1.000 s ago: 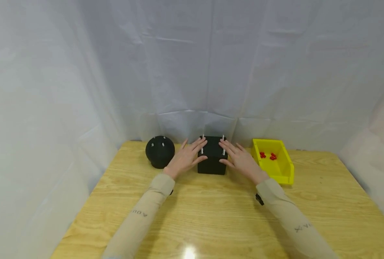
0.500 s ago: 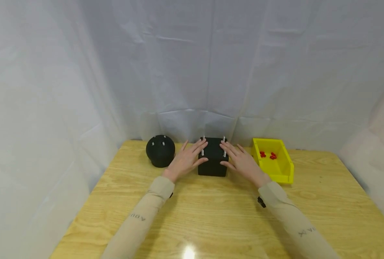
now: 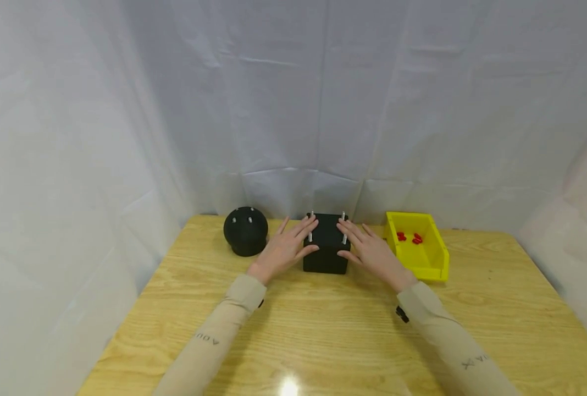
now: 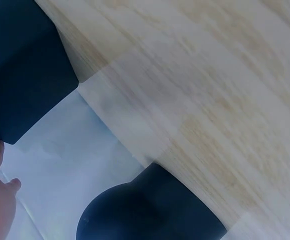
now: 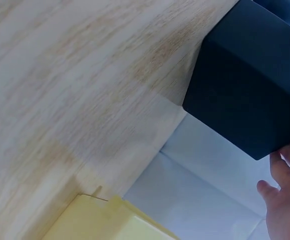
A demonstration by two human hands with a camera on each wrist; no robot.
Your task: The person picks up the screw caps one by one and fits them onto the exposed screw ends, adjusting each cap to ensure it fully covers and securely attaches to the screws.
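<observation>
Left hand (image 3: 282, 251) and right hand (image 3: 372, 252), fingers straight, press opposite sides of the matte black rigid cube with white pegs (image 3: 326, 245) near the counter's (image 3: 323, 330) far edge; probably light, best clasped by its flat flanks.

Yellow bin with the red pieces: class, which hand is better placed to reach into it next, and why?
Probably the right hand: it rests on the black cube's right side, next to the yellow bin. The left hand lies beyond the cube, nearer the black dome.
</observation>
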